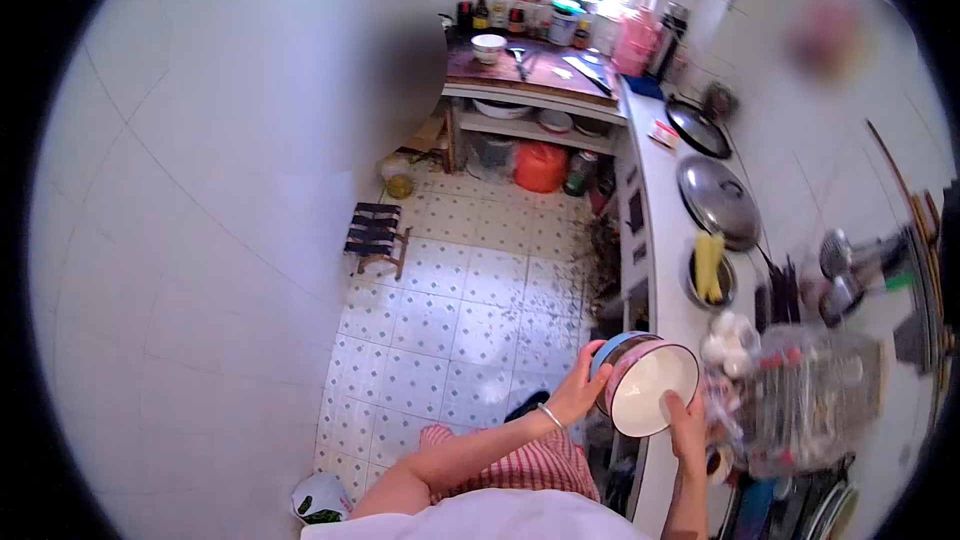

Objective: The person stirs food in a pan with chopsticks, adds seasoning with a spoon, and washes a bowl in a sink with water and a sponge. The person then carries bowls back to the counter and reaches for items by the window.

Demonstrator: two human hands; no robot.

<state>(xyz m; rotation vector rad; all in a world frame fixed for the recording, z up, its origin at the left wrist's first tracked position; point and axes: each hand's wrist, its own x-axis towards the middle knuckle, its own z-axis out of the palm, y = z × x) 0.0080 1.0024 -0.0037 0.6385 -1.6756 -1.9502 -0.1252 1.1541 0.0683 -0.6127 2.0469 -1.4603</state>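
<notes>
A small stack of bowls (652, 392) is tilted on its side above the near edge of the right counter; the innermost bowl shows a cream inside, and a blue rim shows behind it. My left hand (582, 387) grips the stack at its left side, with a bracelet on the wrist. On the right side, my right hand (686, 425) holds the same stack, its thumb inside the front bowl. How many bowls are nested cannot be told.
Along the right counter (672, 190) stand a metal lid (718, 202), a bowl with yellow pieces (709, 275), eggs (731, 343) and a clear plastic rack (810, 390). A knife (588, 74) and white bowl (488, 48) lie on the far counter. A low stool (377, 232) stands on the floor.
</notes>
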